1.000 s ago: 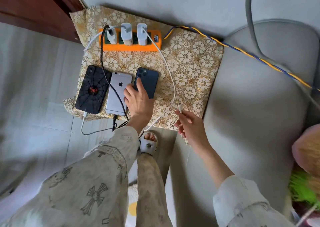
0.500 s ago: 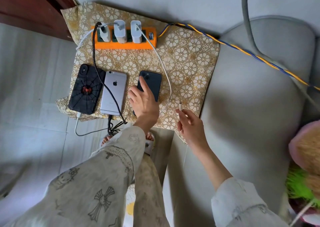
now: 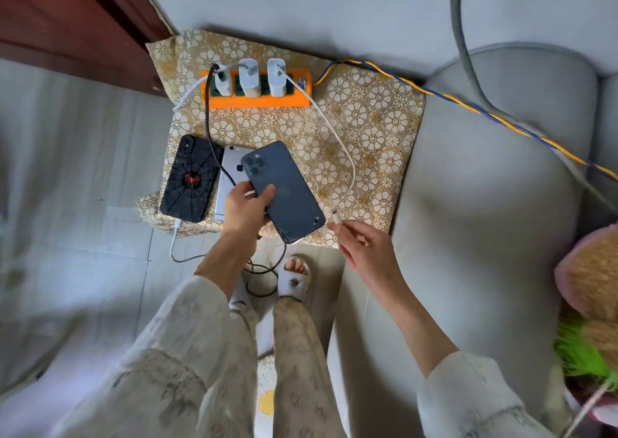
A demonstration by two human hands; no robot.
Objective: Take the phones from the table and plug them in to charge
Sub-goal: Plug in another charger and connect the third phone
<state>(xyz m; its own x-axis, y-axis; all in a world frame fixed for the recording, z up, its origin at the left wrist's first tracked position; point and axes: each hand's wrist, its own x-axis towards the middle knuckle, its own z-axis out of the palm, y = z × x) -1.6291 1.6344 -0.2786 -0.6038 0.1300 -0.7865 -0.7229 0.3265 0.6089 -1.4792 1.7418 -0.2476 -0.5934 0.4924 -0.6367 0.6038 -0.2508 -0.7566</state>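
While the grey sofa (image 3: 485,203) fills the right side, a small table (image 3: 378,120) with a gold flower-pattern cloth stands against it. An orange power strip (image 3: 257,101) lies at the table's far edge with three white chargers (image 3: 249,78) plugged in. The left hand (image 3: 245,212) grips a dark blue phone (image 3: 284,190), back up, tilted, lifted over the table's near edge and overlapping a silver phone (image 3: 230,183). A black phone with a spider case (image 3: 190,178) lies flat to the left, white cord in its near end. The right hand (image 3: 366,247) pinches the plug of a white cable (image 3: 337,218), just beside the blue phone's lower end, not touching it.
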